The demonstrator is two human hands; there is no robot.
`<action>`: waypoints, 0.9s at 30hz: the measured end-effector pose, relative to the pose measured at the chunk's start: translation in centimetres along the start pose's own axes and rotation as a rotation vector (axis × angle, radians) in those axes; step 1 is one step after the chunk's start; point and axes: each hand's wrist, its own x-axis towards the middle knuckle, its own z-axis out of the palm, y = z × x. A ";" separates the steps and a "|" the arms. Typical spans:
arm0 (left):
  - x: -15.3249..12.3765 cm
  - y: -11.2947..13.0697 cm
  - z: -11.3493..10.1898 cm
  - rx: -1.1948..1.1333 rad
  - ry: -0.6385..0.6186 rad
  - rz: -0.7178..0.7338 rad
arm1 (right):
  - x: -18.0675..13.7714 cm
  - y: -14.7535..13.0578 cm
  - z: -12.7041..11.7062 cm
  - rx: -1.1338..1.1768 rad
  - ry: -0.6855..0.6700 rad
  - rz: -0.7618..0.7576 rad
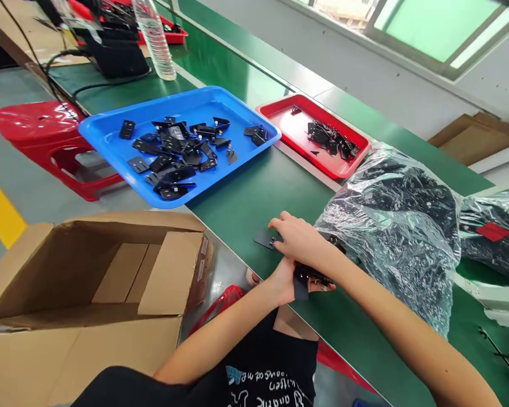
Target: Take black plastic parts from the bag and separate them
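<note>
My left hand (283, 281) is wrapped round several black hinge-like parts (306, 276) at the table's near edge. A flat dark flap of one part hangs below the palm, and my fingertips show on the far side. Just above it, my right hand (300, 240) crosses over, its fingers curled down at the end of a small flat black plate (263, 241) with little holes. The plate lies at the green tabletop (241, 198); the fingertips cover its right end. Part of the bundle in my left hand is hidden behind my right wrist.
A blue tray (220, 93) of black parts sits ahead, overhanging the table edge. Beyond it is a red tray (275, 107) with more parts. Clear plastic bags (390, 226) of black parts lie right. An open cardboard box (169, 271) and red stool (46, 127) stand left; a bottle (155, 42) stands behind.
</note>
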 end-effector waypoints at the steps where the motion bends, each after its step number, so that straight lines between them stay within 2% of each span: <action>1: -0.1 -0.1 -0.1 -0.014 -0.008 0.010 | 0.6 -0.4 0.5 -0.045 -0.030 0.013; 7: 0.2 -0.4 -0.8 -0.048 -0.099 -0.028 | 1.3 -0.9 1.6 -0.115 -0.025 0.000; 11: 0.6 -0.7 -1.4 -0.082 -0.173 -0.092 | 1.3 -1.1 0.6 -0.068 0.081 -0.057; 14: 1.4 -1.3 -2.1 -0.134 -0.222 -0.121 | 2.4 -1.5 -0.5 -0.010 0.158 -0.119; 17: 2.2 -1.9 -2.8 -0.208 -0.246 -0.146 | 5.9 -1.9 -2.0 0.047 0.211 -0.173; 23: 2.9 -2.5 -3.5 -0.178 -0.262 -0.104 | 16.6 -5.1 -5.3 0.065 0.375 -0.309; 25: 2.9 -2.4 -3.5 -0.167 -0.234 -0.107 | 18.6 -6.2 -6.2 0.060 0.426 -0.372; 27: 2.7 -2.2 -3.4 -0.185 -0.177 -0.119 | 18.3 -6.6 -7.1 0.103 0.453 -0.441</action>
